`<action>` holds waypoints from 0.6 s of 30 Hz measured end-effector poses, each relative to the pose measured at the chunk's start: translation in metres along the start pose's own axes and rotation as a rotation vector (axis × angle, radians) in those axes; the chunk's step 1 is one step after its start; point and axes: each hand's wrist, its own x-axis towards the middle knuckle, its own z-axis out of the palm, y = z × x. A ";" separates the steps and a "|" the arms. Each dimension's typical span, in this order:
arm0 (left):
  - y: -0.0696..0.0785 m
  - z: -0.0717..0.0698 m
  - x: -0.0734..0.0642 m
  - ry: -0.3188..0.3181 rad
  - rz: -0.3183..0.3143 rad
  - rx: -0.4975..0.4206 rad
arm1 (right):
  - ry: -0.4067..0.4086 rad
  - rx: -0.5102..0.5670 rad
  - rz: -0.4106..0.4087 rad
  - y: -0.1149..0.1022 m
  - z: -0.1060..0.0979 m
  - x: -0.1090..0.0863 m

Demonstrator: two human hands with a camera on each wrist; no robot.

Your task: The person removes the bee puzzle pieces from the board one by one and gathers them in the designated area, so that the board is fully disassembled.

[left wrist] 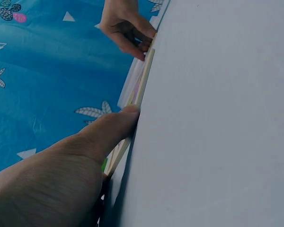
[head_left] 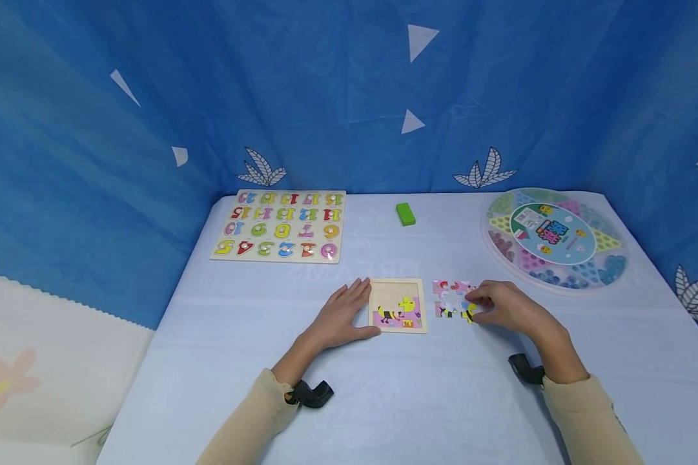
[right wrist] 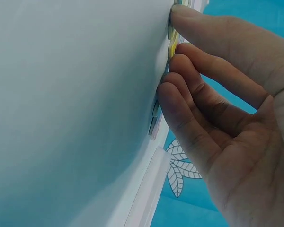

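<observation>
A small square wooden puzzle tray (head_left: 392,282) lies at the middle of the table. Pink and yellow jigsaw pieces (head_left: 391,315) with a bee picture fill its lower part; bare wood shows at the upper left. My left hand (head_left: 341,316) rests along the tray's left side, fingers near the top corner and thumb (left wrist: 125,116) against the lower corner. Just right of the tray lie several loose jigsaw pieces (head_left: 443,289). Over their right end, my right hand (head_left: 505,307) pinches a yellow-and-black jigsaw piece (head_left: 469,314), its thumb (right wrist: 194,19) on the piece's edge.
A wooden number board (head_left: 276,254) lies at the back left. Behind the tray is a green block (head_left: 405,214). A round clear case of coloured beads (head_left: 552,236) sits at the back right. Blue cloth (head_left: 349,97) hangs behind the table.
</observation>
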 end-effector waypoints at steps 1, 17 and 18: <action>0.000 0.000 0.000 -0.001 -0.002 0.000 | 0.000 0.001 -0.001 0.000 0.000 0.000; 0.001 0.000 0.000 -0.004 -0.006 0.012 | 0.019 0.001 0.015 -0.004 -0.003 -0.003; 0.001 0.000 0.000 -0.004 -0.006 0.012 | 0.021 0.002 0.015 -0.004 -0.003 -0.003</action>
